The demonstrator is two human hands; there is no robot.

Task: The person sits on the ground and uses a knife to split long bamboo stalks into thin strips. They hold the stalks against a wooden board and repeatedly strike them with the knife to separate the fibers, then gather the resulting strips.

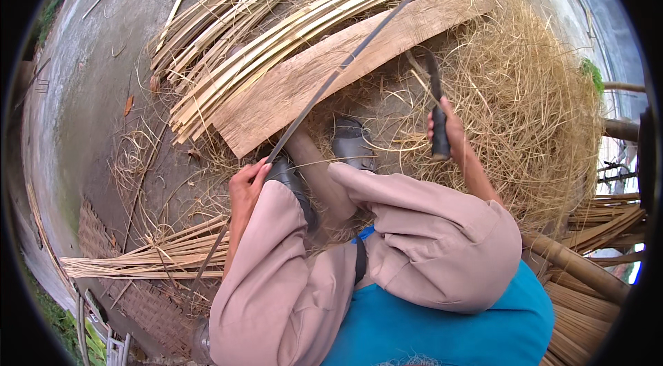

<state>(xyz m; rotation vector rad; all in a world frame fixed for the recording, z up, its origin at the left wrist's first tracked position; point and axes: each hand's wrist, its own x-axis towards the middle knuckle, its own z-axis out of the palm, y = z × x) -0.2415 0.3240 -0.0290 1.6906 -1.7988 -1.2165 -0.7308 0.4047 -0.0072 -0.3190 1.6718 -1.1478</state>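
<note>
My left hand, resting by my left knee, is closed around the near part of a long, narrow dark strip, which looks like bamboo. The strip runs up and to the right across a wooden plank and past the top of the view. In my right hand is a knife with a black handle and a dark, slightly curved blade pointing away from me. The blade is to the right of the strip, apart from it. Beside its tip is a pale curl of shaving.
Pale split strips lie in bundles beyond the plank. A big heap of thin shavings covers the right side. More strips lie at lower left, by a woven mat. A bamboo pole is at lower right.
</note>
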